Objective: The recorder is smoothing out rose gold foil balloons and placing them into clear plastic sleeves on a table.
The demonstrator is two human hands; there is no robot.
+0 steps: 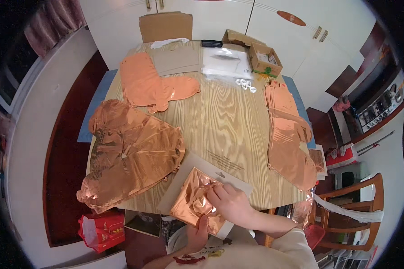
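A person sits at a round wooden bench (pixel 220 116) and looks down at both hands. The right hand (pixel 231 204) lies on top of a folded, shiny copper foil balloon (pixel 195 199), with its fingers bent and pinching the crinkled foil near the top edge. The left hand (pixel 197 235) comes up from below and grips the bottom edge of the same foil balloon, its thumb on top. So both hands are closed on the one balloon, close together. The balloon rests on a flat grey card (pixel 231 177) at the near edge of the bench, right in front of the person. To the left lies a big flat copper foil shape (pixel 130 157), all wrinkled, just beside the card. Farther back on the left sits another flat copper foil shape (pixel 152 85). Along the right edge of the bench lies a long pile of copper foil pieces (pixel 289 139). At the far side there is a clear plastic bag (pixel 224 62), a small open cardboard box (pixel 265 58) and a black remote (pixel 211 43). A wooden chair (pixel 359 210) stands on the right, and a red bag (pixel 101 228) sits on the floor at the left.
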